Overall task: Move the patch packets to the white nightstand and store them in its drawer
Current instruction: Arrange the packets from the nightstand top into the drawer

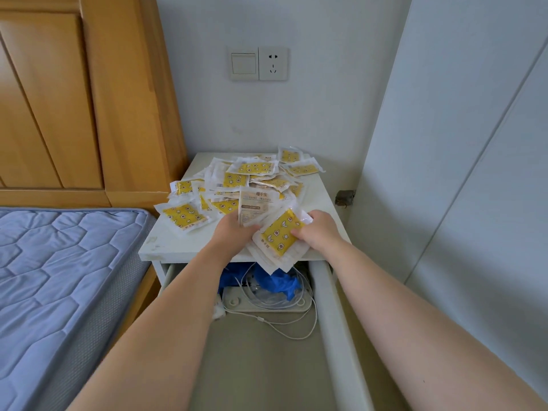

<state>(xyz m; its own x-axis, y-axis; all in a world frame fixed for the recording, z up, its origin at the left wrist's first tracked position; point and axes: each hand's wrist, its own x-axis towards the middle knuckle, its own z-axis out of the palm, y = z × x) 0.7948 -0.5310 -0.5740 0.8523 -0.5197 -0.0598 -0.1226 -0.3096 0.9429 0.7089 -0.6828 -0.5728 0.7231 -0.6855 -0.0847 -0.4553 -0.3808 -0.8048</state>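
While both hands sit at front of pile, quick notes: left hand (234, 231) curled round one white-backed packet (253, 209). Right hand (321, 231) pinches small stack (278, 237), yellow one on top, thumb on it. Stack overhangs front edge of nightstand (166, 247) tabletop, right above one open drawer (329, 295). Other packets (237, 179): one messy heap on tabletop, too overlapped to count, well over a dozen. Drawer holds one power strip (267, 307), white cable (296, 330), blue plastic (278, 283).

Both forearms (178, 307) bare right to frame edge; left hand (234, 232), right hand (321, 231) likewise bare
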